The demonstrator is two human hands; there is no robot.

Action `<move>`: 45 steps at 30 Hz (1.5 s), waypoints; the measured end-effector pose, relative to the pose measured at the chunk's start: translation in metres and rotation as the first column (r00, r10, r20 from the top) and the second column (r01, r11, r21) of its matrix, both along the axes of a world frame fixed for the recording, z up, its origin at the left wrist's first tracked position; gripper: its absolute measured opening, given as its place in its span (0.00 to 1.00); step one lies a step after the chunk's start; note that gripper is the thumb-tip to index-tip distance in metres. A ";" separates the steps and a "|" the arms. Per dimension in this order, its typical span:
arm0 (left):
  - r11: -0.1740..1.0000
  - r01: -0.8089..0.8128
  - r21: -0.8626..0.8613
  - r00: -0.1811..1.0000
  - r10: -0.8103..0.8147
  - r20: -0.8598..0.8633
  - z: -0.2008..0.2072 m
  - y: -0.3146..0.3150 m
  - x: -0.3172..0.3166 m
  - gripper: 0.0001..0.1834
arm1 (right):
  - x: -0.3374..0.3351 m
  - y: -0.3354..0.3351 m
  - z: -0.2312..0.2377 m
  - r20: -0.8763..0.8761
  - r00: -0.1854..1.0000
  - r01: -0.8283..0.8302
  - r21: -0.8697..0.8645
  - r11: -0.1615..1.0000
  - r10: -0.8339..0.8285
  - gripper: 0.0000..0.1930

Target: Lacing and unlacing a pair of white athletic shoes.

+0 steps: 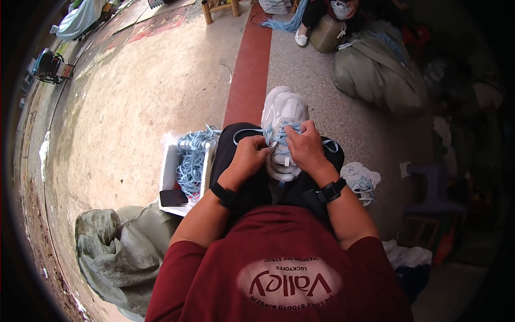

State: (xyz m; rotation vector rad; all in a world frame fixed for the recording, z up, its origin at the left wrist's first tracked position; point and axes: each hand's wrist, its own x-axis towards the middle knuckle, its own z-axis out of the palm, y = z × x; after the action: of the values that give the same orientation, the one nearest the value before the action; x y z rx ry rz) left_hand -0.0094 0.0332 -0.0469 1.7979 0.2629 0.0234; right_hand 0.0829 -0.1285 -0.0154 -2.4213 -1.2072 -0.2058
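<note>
A white sneaker (293, 109) rests between my knees, its toe pointing away from me. A second white shoe shows partly behind its left side. Light blue lace (247, 130) crosses the upper, and loops stick out to both sides. At the left edge of the lacing, my left hand (250, 155) is closed in a pinch on the lace; the fingertips partly hide it. My right hand (307, 146) lies over the right side of the shoe, fingers bent and closed on the lace near the eyelets. The heel opening faces me.
Left of my leg stands a white foam box (170, 166) with blue laces (194, 163) and a dark phone (173, 198). A grey-green sack (120, 257) lies nearer. Laced white shoes (360, 180) sit at my right. Ahead are a large sack (375, 72) and another seated person (316, 13).
</note>
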 end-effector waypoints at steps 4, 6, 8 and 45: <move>1.000 0.007 0.008 1.000 -0.007 0.006 0.007 0.000 -0.002 0.07 | -0.008 -0.006 0.007 -0.059 0.995 -0.063 0.201 0.978 0.076 0.12; 1.000 0.010 0.029 1.000 -0.010 0.005 0.001 0.001 0.000 0.07 | -0.022 -0.008 0.015 -0.032 0.982 -0.170 0.246 0.954 0.184 0.08; 0.998 0.014 0.054 1.000 -0.014 0.008 -0.002 0.002 0.000 0.07 | -0.026 -0.006 0.007 -0.019 0.975 -0.210 0.220 0.953 0.220 0.06; 0.973 -0.168 -0.156 0.951 0.201 0.233 0.022 -0.027 0.012 0.06 | -0.053 -0.092 0.061 -0.741 0.066 0.067 0.671 0.738 0.668 0.07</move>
State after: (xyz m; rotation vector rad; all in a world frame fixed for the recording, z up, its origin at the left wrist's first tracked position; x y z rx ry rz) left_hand 0.0026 0.0064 -0.0251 1.6116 0.2463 0.3541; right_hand 0.0303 -0.2203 0.0453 -1.0668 -0.7355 0.9777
